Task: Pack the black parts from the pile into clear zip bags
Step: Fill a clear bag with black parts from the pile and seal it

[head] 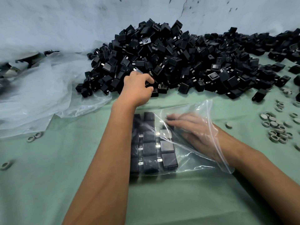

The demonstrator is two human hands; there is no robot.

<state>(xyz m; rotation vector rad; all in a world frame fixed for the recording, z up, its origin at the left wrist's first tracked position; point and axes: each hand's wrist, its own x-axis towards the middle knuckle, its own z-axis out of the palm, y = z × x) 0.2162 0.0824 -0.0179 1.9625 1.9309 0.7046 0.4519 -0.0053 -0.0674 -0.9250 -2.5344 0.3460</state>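
- The left hand (pixel 138 88) reaches across the green bench (pixel 48 168) to the near foot of the pile (pixel 170 62), its fingers (pixel 148 79) curled round a black part (pixel 148 84) at the pile's edge.
- The pile of black parts, many with small metal tabs, lies heaped along the far edge of the bench against a pale wall (pixel 65 21), thinning out towards the far right corner.
- The clear zip bag (pixel 191 143) lies flat in the middle of the bench, just in front of the pile, its open mouth facing right.
- The right hand (pixel 193 129) is inside the bag through that mouth, fingers straight and laid flat; its fingertips touch a black part in the bag, and it grips nothing.
- The packed parts (pixel 151 143) sit in neat rows at the left end of the bag, side by side, partly hidden by the left forearm.
- A crumpled sheet of clear plastic (pixel 40 95) spreads over the far left of the bench, touching the pile's left edge.
- Small grey rings (pixel 276 127) lie scattered near the right edge, and a few more near the left edge.
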